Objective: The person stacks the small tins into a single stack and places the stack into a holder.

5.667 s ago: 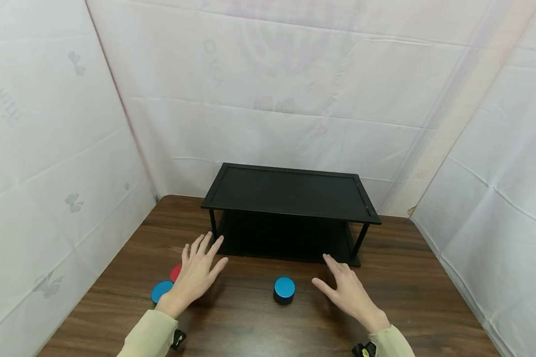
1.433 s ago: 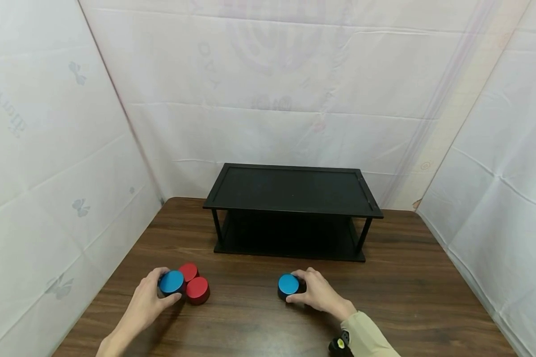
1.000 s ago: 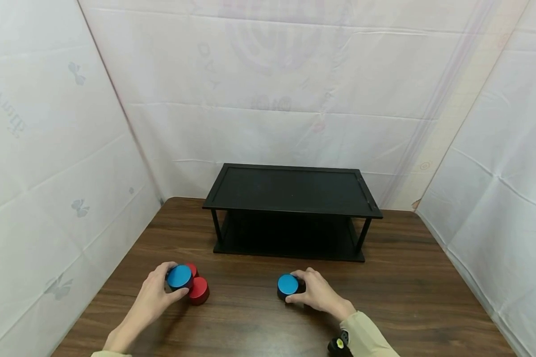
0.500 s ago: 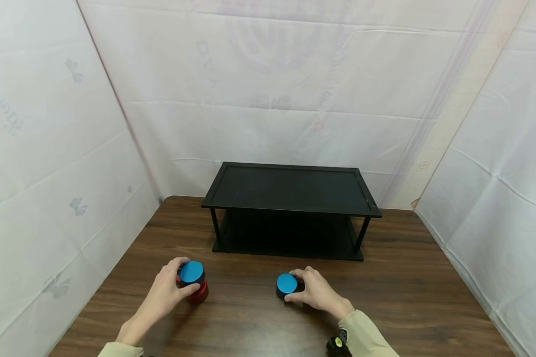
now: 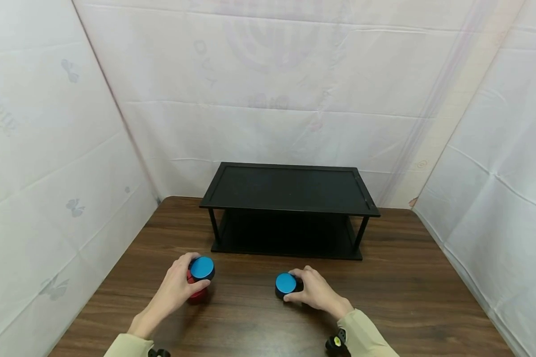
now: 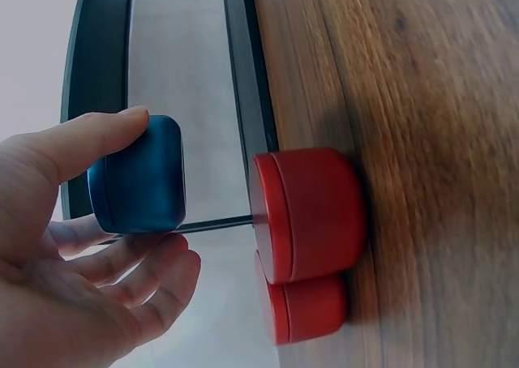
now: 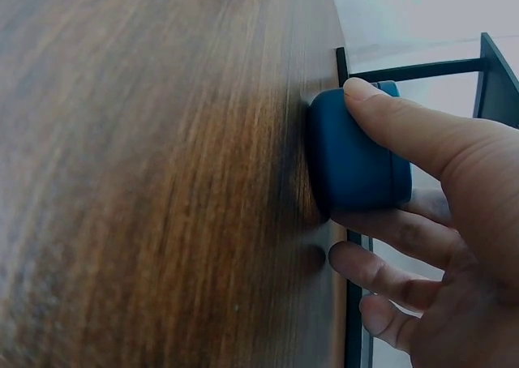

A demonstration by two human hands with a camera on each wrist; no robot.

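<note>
My left hand (image 5: 171, 287) pinches a small round blue tin (image 5: 202, 267) between thumb and fingers. In the left wrist view that blue tin (image 6: 146, 173) is raised off the table, apart from two red tins (image 6: 320, 214) that stand touching each other on the wood. From the head view the red tins (image 5: 198, 296) are mostly hidden under the left hand and its tin. My right hand (image 5: 319, 293) grips a second blue tin (image 5: 286, 283) by its sides. The right wrist view shows this tin (image 7: 357, 153) at the tabletop, thumb on one side and fingers on the other.
A black two-level rack (image 5: 290, 188) stands at the back of the brown wooden table (image 5: 241, 322), beyond both hands. White sheeting (image 5: 259, 124) hangs behind and at both sides.
My left hand has carried its blue tin up and rightward, from beside the red tins to over them. The right hand has stayed on its blue tin; earlier both hands were empty.
</note>
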